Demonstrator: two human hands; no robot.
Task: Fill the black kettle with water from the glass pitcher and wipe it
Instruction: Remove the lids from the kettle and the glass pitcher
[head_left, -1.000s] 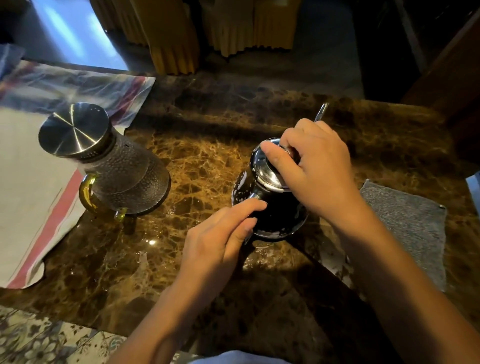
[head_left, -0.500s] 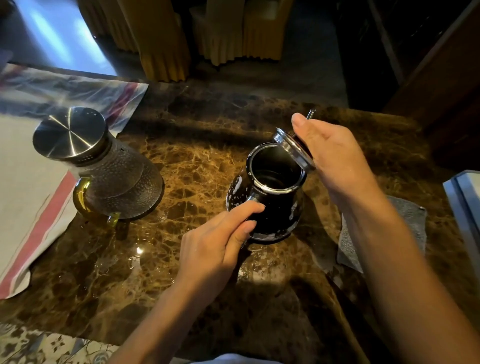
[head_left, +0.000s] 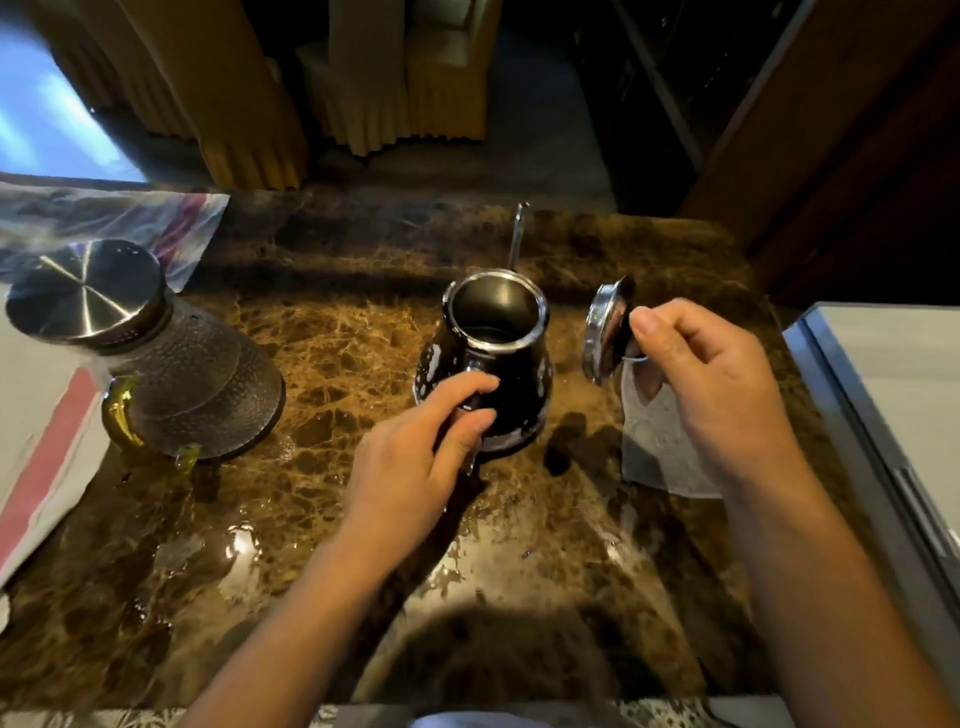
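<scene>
The black kettle (head_left: 511, 364) stands open-topped in the middle of the brown marble table (head_left: 322, 332), its thin spout pointing away from me. My left hand (head_left: 415, 462) grips the kettle's handle at its near side. My right hand (head_left: 711, 384) holds the kettle's shiny lid (head_left: 602, 332) by its knob, tilted on edge in the air to the right of the kettle. The glass pitcher (head_left: 197, 384), textured, with a steel lid and a yellow handle, stands at the left. A grey cloth (head_left: 660, 447) lies on the table under my right hand.
A white cloth with a red stripe (head_left: 36, 436) covers the table's left part, partly under the pitcher. A grey-white tray or board (head_left: 893, 395) sits at the right edge. Water shines on the marble near me. Yellow-skirted chairs (head_left: 249, 104) stand beyond the table.
My right hand has lifted the lid off the kettle and carried it to the right, away from the opening. My left hand stays at the handle.
</scene>
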